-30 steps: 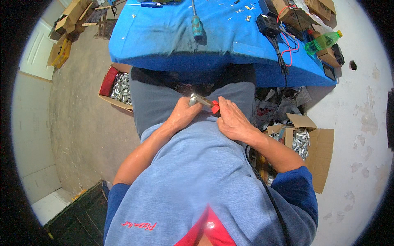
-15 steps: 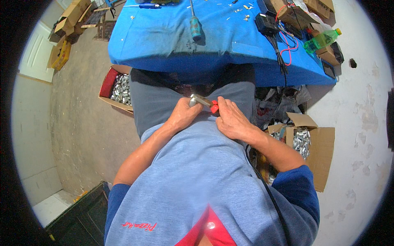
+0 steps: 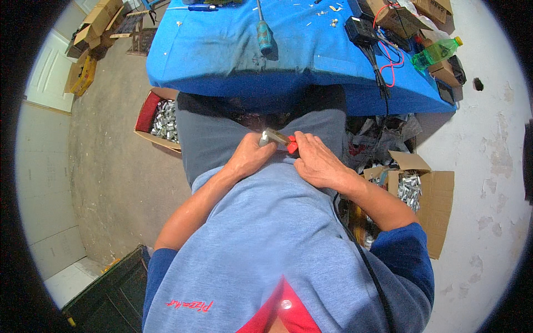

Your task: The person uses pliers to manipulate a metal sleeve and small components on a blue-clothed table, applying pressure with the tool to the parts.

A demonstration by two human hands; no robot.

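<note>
Over the lap, I am watching the left hand [image 3: 251, 158] closing around a small silvery metal piece [image 3: 265, 137], while a slim brass-coloured tool with a red tip [image 3: 284, 142] is lying between both hands; the right hand [image 3: 317, 162] is pinching its red end with curled fingers. Compared with a second ago, I am seeing both hands keeping almost the same place. Beyond the knees, the blue table [image 3: 222, 50] is carrying a screwdriver [image 3: 263, 30] and a green bottle [image 3: 436, 53]. Cardboard boxes of metal parts [image 3: 162, 117] are flanking the seat on a bare concrete floor [image 3: 111, 183].
</note>
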